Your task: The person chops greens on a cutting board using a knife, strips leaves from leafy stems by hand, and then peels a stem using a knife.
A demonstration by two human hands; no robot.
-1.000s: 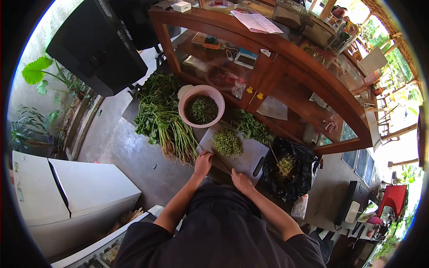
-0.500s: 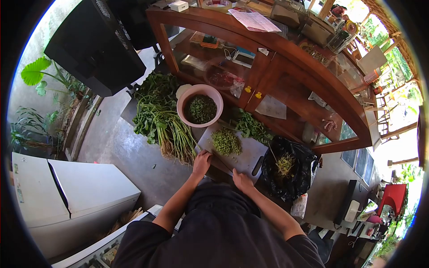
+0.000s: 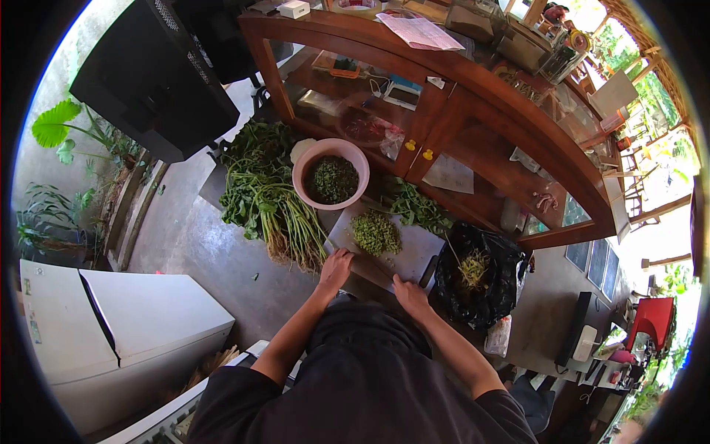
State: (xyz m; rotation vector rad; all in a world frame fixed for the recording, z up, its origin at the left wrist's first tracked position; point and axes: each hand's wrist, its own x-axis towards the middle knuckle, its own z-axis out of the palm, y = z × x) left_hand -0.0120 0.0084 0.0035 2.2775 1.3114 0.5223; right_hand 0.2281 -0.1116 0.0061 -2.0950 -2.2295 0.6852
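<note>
My right hand [image 3: 410, 295] is closed round the handle of a knife [image 3: 372, 271]. Its blade shows its flat face and reaches left along the near edge of a white cutting board [image 3: 418, 240]. At the tip end of the blade is my left hand [image 3: 336, 268], fingers closed; what they grip is hidden. Chopped green stems [image 3: 376, 232] lie heaped on the board, just beyond the blade. Left of the board rests a big bunch of leafy greens [image 3: 259, 196] with roots toward me. A pink bowl [image 3: 299, 185] behind the board holds chopped dark leaves [image 3: 331, 180].
Loose leafy greens [image 3: 418, 207] lie behind the board. To the right sits a black plastic bag [image 3: 484, 311] with pale root trimmings [image 3: 474, 268]. A wooden glass-door cabinet [image 3: 481, 118] stands along the back. On the left are a white refrigerator [image 3: 159, 314] and a black speaker [image 3: 151, 81].
My right hand has shifted slightly right and away from me with the knife. The blade has turned, so more of its flat side shows. My left hand has barely moved.
</note>
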